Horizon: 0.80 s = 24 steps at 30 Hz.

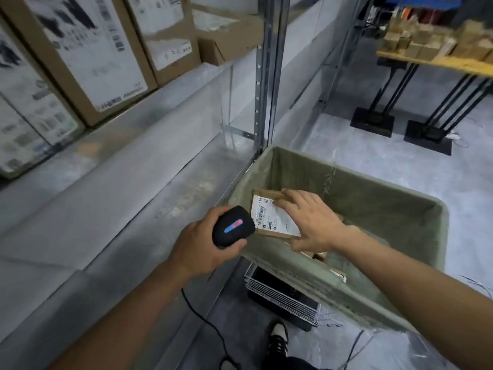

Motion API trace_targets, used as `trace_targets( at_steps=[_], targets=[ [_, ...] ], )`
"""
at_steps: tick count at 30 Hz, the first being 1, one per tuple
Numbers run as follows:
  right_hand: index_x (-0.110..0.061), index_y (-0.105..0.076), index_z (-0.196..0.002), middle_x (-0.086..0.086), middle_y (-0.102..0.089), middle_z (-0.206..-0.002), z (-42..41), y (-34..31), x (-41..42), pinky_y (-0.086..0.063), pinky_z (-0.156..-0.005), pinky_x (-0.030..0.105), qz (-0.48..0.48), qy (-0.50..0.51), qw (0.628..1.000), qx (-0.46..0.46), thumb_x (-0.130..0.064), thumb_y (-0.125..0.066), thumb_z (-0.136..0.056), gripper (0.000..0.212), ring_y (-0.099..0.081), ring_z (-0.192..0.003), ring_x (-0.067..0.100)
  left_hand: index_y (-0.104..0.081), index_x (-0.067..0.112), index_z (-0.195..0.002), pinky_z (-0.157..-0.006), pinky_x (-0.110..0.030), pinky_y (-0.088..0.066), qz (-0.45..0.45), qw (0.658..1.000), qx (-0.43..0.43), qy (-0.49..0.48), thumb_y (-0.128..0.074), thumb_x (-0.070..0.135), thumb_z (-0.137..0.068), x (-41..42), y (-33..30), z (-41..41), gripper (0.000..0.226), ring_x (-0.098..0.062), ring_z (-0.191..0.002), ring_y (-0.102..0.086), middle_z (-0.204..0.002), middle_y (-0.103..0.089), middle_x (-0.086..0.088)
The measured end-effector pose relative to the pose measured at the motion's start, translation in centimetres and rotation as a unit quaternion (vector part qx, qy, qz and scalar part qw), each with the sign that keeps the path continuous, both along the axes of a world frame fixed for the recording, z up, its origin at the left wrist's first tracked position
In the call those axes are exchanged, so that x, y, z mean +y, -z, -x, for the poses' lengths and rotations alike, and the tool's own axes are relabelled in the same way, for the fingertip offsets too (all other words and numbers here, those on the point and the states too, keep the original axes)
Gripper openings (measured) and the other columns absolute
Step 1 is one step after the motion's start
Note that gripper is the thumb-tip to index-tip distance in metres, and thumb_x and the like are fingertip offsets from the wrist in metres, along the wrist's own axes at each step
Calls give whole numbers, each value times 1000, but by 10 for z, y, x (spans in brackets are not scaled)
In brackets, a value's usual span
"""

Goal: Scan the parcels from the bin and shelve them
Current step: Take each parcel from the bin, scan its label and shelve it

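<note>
My left hand point(202, 247) grips a black barcode scanner point(233, 227) with a blue and red light on top, its head close to the parcel's label. My right hand point(310, 218) holds a small brown cardboard parcel point(272, 214) with a white barcoded label, thumb under its near edge and fingers over its far side. The parcel is held above the grey-green fabric bin point(373, 201), near its left rim. More brown parcels point(324, 256) lie low in the bin, mostly hidden by my right arm.
A grey metal shelf point(120, 182) runs along the left, with large cardboard boxes point(88, 54) at its back and an upright post point(266, 76) beside the bin. A wire cart base point(280, 295) sits under the bin. The scanner's cable point(202, 319) hangs down. A table with small boxes point(432, 46) stands far right.
</note>
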State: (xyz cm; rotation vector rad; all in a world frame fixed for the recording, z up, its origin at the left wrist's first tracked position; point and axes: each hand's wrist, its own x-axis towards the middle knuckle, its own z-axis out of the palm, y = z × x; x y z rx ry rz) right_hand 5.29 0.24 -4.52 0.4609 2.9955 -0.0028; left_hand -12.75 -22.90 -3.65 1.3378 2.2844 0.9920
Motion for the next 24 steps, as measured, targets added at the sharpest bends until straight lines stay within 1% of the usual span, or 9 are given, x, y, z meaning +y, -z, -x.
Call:
trace_targets(
  at_steps=[3, 6, 9, 11, 13, 15, 18, 21, 24],
  targets=[
    [-18, -36, -150, 18, -32, -156, 5, -12, -13, -28, -117, 45, -15, -33, 999, -5, -58, -62, -63, 99, -33, -143, 35, -49, 42, -133, -83, -27, -58, -6, 1000, 18, 1, -73, 69, -65, -13, -3, -3, 77, -7, -93, -71, -108, -73, 18],
    [-18, -36, -150, 17, -35, -155, 9, -22, -16, -29, -117, 45, -27, -65, 998, -1, -57, -64, -63, 99, -35, -141, 35, -47, 43, -134, -82, -31, -58, -1, 999, 39, -4, -72, 69, -66, -22, -10, -5, 78, -11, -92, -72, -109, -73, 16],
    [-19, -36, -149, 14, -36, -153, 14, -25, -11, -29, -117, 45, -37, -112, 993, -6, -58, -67, -62, 101, -37, -139, 33, -45, 45, -134, -82, -30, -58, 11, 997, 72, -16, -71, 69, -65, -30, -16, -11, 77, -12, -91, -72, -110, -73, 17],
    [-19, -36, -149, 14, -37, -152, 15, -25, -8, -29, -118, 46, -34, -142, 989, -15, -59, -68, -63, 101, -38, -138, 33, -43, 48, -132, -81, -28, -57, 31, 996, 80, -19, -70, 68, -65, -36, -19, -19, 75, -9, -90, -71, -108, -72, 20],
    [-20, -33, -151, 13, -34, -154, 17, -24, -5, -27, -119, 45, -35, -167, 985, -19, -59, -68, -64, 102, -35, -140, 32, -43, 49, -132, -79, -27, -57, 59, 994, 94, -13, -70, 70, -66, -41, -21, -26, 74, -6, -88, -70, -106, -72, 21],
    [-20, -30, -152, 14, -32, -156, 19, -21, -4, -26, -120, 46, -31, -204, 978, -28, -59, -67, -64, 103, -32, -142, 32, -43, 48, -135, -78, -26, -57, 92, 991, 97, -7, -68, 71, -67, -46, -22, -33, 76, -6, -88, -70, -108, -72, 20],
    [-21, -28, -154, 14, -30, -158, 22, -18, -7, -24, -119, 46, -30, -240, 970, -34, -59, -69, -66, 104, -31, -143, 32, -43, 49, -134, -77, -22, -53, 117, 988, 101, -19, -64, 72, -65, -55, -23, -42, 76, -6, -90, -69, -111, -72, 20],
    [-25, -19, -158, 10, -19, -163, 29, -18, -11, -14, -122, 43, -10, -274, 961, -31, -58, -71, -72, 105, -21, -148, 28, -45, 45, -138, -78, -24, -53, 145, 983, 104, -39, -60, 74, -65, -69, -27, -51, 79, -7, -92, -68, -112, -72, 20],
    [-28, -14, -159, 7, -15, -165, 39, -18, -18, -6, -123, 39, 10, -301, 953, -30, -57, -71, -75, 106, -14, -150, 25, -42, 49, -135, -78, -27, -56, 156, 981, 102, -58, -60, 74, -66, -86, -31, -57, 76, -8, -92, -69, -112, -72, 18]
  ],
)
